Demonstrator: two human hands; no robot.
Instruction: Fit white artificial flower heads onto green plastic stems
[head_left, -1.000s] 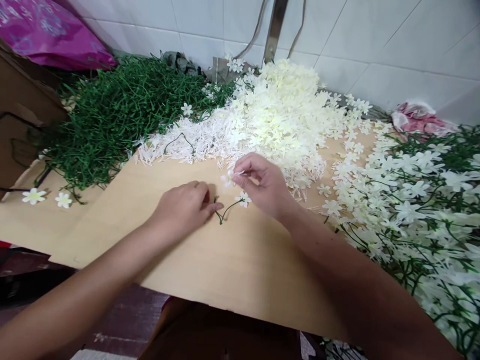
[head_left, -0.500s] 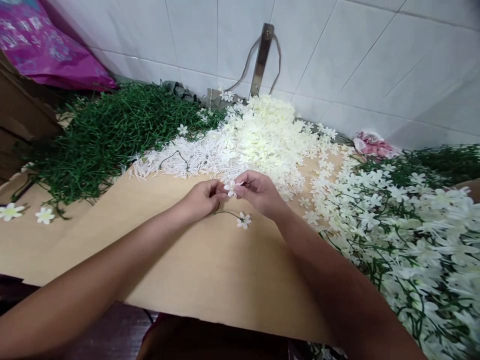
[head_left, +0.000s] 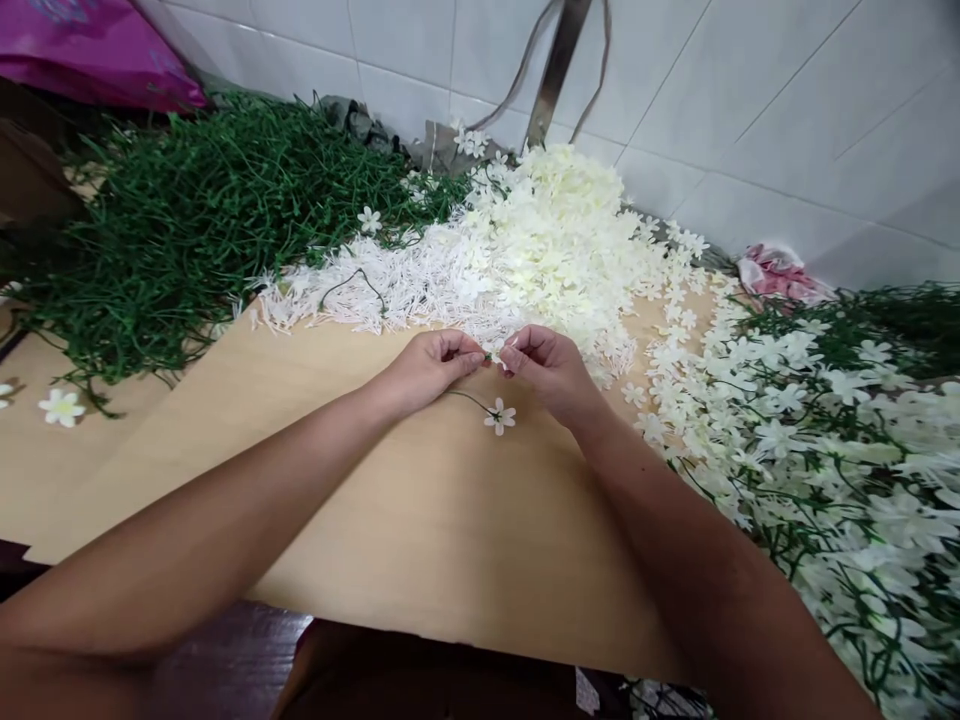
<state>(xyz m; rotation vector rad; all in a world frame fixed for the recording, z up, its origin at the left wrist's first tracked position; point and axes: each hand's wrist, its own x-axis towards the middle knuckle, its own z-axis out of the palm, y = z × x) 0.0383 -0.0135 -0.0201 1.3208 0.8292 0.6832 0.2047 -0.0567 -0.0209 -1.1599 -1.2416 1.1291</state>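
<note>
Above the cardboard surface (head_left: 360, 545), now moving closer together: pinching a green stem tip (head_left: 487, 357) in the left hand (head_left: 426, 370) and a white fake flower (head_left: 496, 349) in the right hand (head_left: 551, 375), seemingly joining them; leaving another flower (head_left: 499, 417) lying just below.

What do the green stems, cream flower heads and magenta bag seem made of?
Green stems: probably satin-finish moulded plastic, evenly coloured. Cream flower heads: likely matte fabric, thin petals without shine; plastic is possible. Magenta bag: apparently smooth plastic, judging by its soft sheen.
</note>
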